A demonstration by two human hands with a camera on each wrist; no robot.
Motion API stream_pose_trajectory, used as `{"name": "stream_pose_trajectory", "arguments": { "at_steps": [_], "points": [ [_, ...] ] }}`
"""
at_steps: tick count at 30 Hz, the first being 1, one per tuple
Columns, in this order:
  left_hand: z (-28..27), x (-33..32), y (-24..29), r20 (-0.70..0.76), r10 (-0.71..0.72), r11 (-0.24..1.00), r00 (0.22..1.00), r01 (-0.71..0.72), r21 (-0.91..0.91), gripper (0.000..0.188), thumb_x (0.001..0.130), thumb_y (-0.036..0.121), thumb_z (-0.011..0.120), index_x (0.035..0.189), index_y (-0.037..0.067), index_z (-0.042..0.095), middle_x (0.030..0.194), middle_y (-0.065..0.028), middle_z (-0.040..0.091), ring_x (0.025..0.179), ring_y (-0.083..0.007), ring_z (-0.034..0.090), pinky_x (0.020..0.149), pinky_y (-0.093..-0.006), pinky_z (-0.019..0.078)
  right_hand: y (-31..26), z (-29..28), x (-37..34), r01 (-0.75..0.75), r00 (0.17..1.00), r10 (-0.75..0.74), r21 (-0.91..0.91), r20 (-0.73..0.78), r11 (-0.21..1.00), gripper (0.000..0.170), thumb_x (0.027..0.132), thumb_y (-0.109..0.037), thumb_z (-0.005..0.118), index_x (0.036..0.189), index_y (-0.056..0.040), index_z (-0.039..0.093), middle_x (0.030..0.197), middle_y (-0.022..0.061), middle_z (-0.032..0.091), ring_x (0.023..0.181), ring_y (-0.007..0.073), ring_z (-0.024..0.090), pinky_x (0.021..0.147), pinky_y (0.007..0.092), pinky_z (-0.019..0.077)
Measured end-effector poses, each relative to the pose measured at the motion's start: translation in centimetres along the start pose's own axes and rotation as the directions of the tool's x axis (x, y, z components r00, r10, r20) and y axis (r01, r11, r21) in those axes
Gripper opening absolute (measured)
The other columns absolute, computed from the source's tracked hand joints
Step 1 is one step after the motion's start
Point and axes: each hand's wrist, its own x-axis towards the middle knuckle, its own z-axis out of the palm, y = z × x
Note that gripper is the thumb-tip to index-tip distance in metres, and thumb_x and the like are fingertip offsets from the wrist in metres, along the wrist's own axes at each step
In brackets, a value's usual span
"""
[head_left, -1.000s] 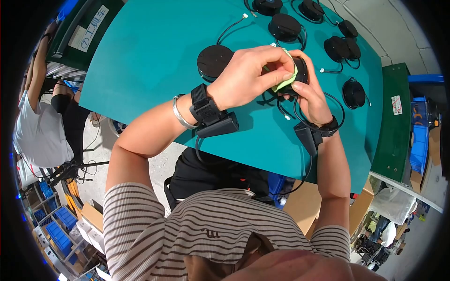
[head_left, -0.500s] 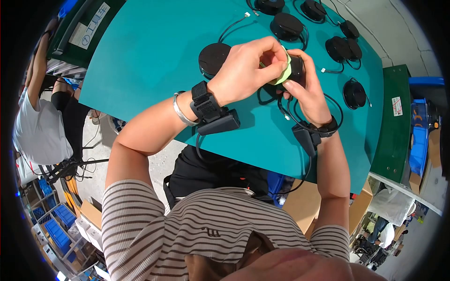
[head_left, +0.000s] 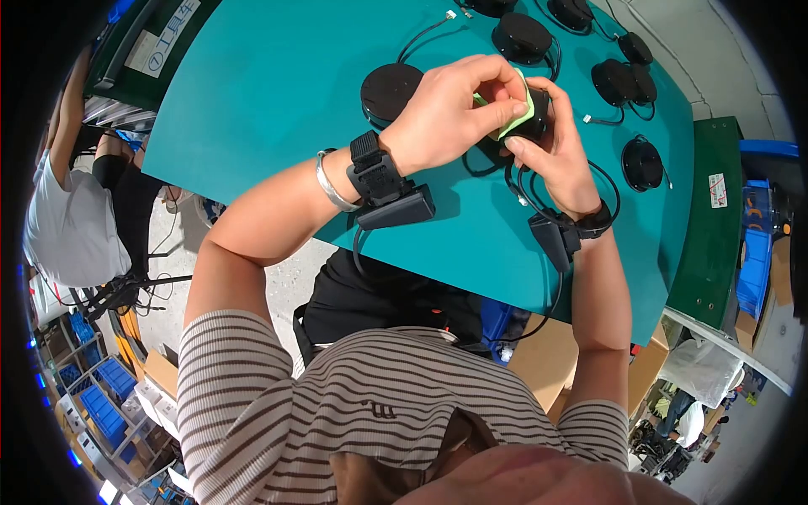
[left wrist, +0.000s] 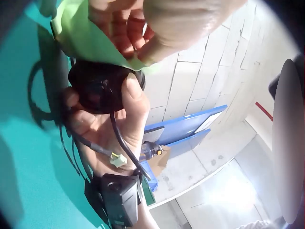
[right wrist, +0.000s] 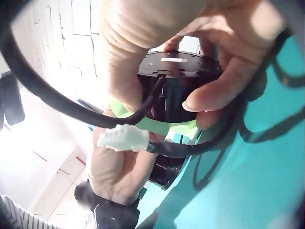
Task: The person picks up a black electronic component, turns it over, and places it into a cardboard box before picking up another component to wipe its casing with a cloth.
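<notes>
My right hand (head_left: 562, 164) grips a round black device (right wrist: 178, 102) by its rim, thumb on one side and fingers on the other. From the device a black cable runs out, ending in a white plug (right wrist: 125, 138) that hangs loose near the right wrist. A light green cloth (left wrist: 88, 36) is pinched in the fingers of my left hand (head_left: 446, 109) and lies against the device's face. Both hands are raised over the teal table. Just beyond the left wrist, another round black device (head_left: 391, 91) sits on the table, partly hidden by the hand.
Several more black devices with cables, such as one at the right (head_left: 642, 163) and one at the back (head_left: 522, 38), lie on the teal table (head_left: 261, 109). A green cabinet (head_left: 711, 219) flanks the right edge. Another person (head_left: 71, 227) is at the far left.
The cloth has shifted over the device's face with my left fingers, first towards the left, then back right. The right hand keeps hold of the device, whose tilt changes slightly.
</notes>
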Motion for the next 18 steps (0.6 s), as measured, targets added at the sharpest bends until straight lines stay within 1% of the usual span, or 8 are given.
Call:
{"name": "stream_pose_trajectory", "arguments": {
  "at_steps": [2,5,7,8,10,14,16,18],
  "points": [
    [0.2,-0.1,-0.3,0.005,0.016,0.997,1.000,-0.015,-0.081,0.009,0.092,0.009,0.066,0.096,0.004,0.060,0.081,0.0033,0.054,0.073,-0.0039,0.051,0.065,-0.0204,0.0462,0.2,0.0,0.0,0.019,1.000,-0.019,0.014,0.005,1.000,0.070,0.084,-0.001,0.070,0.142,-0.0112,0.033,0.123,0.0107,0.047,0.101,0.0158,0.060,0.074,0.0261,0.0525],
    [0.2,-0.1,-0.4,0.019,0.095,0.995,0.995,-0.095,0.002,0.013,0.092,0.011,0.067,0.097,0.004,0.058,0.081,0.0032,0.054,0.072,-0.0039,0.050,0.063,-0.0201,0.0452,0.0,-0.1,-0.1,0.017,1.000,-0.017,0.031,0.012,0.999,0.070,0.084,0.000,0.070,0.142,-0.0108,0.033,0.123,0.0108,0.047,0.103,0.0165,0.060,0.076,0.0267,0.0530],
    [0.3,0.2,-0.6,-0.020,-0.016,0.997,1.000,0.014,-0.082,0.013,0.094,0.012,0.065,0.097,0.005,0.055,0.081,0.0032,0.054,0.072,-0.0038,0.051,0.063,-0.0200,0.0446,0.0,-0.1,0.1,0.002,1.000,-0.002,0.033,0.019,0.999,0.070,0.084,0.001,0.070,0.142,-0.0104,0.033,0.124,0.0109,0.046,0.105,0.0167,0.059,0.077,0.0270,0.0533],
    [0.2,0.3,-0.6,-0.020,-0.014,0.997,1.000,0.013,-0.081,0.013,0.094,0.012,0.065,0.097,0.005,0.055,0.081,0.0032,0.054,0.072,-0.0038,0.051,0.063,-0.0200,0.0446,0.1,-0.1,0.1,0.013,1.000,-0.014,0.028,0.014,1.000,0.070,0.083,0.001,0.070,0.142,-0.0101,0.033,0.124,0.0109,0.046,0.105,0.0168,0.059,0.077,0.0272,0.0534],
    [0.0,0.2,-0.6,0.057,-0.145,0.955,0.988,0.155,-0.251,0.014,0.094,0.013,0.065,0.097,0.006,0.053,0.082,0.0030,0.054,0.073,-0.0042,0.051,0.065,-0.0200,0.0448,0.1,-0.1,0.0,0.025,1.000,-0.025,0.021,0.010,0.999,0.070,0.083,0.002,0.070,0.142,-0.0098,0.033,0.125,0.0110,0.046,0.106,0.0169,0.059,0.078,0.0273,0.0535],
    [0.0,0.3,-1.1,0.087,-0.149,0.950,0.985,0.167,-0.265,0.015,0.095,0.015,0.064,0.097,0.006,0.052,0.085,0.0028,0.055,0.075,-0.0044,0.051,0.065,-0.0202,0.0444,0.1,0.1,0.0,0.036,0.999,-0.036,0.012,0.006,0.999,0.071,0.082,0.004,0.070,0.142,-0.0098,0.033,0.125,0.0106,0.046,0.106,0.0172,0.059,0.080,0.0274,0.0534],
    [0.2,0.2,-1.2,0.068,-0.010,0.981,0.998,0.023,-0.194,0.017,0.095,0.017,0.065,0.096,0.007,0.051,0.085,0.0032,0.054,0.076,-0.0041,0.049,0.064,-0.0207,0.0431,0.1,0.1,0.0,0.044,0.999,-0.044,0.003,0.007,0.999,0.071,0.082,0.004,0.070,0.142,-0.0097,0.033,0.125,0.0103,0.046,0.106,0.0172,0.059,0.080,0.0276,0.0534],
    [0.0,0.2,-1.0,0.091,0.028,0.992,0.995,-0.017,-0.125,0.018,0.096,0.018,0.064,0.096,0.007,0.050,0.085,0.0035,0.053,0.076,-0.0039,0.049,0.064,-0.0209,0.0424,0.3,0.0,0.0,0.073,0.997,-0.074,0.049,0.020,0.996,0.071,0.082,0.004,0.070,0.141,-0.0094,0.033,0.126,0.0095,0.046,0.107,0.0176,0.059,0.083,0.0284,0.0537]
  ]
}}
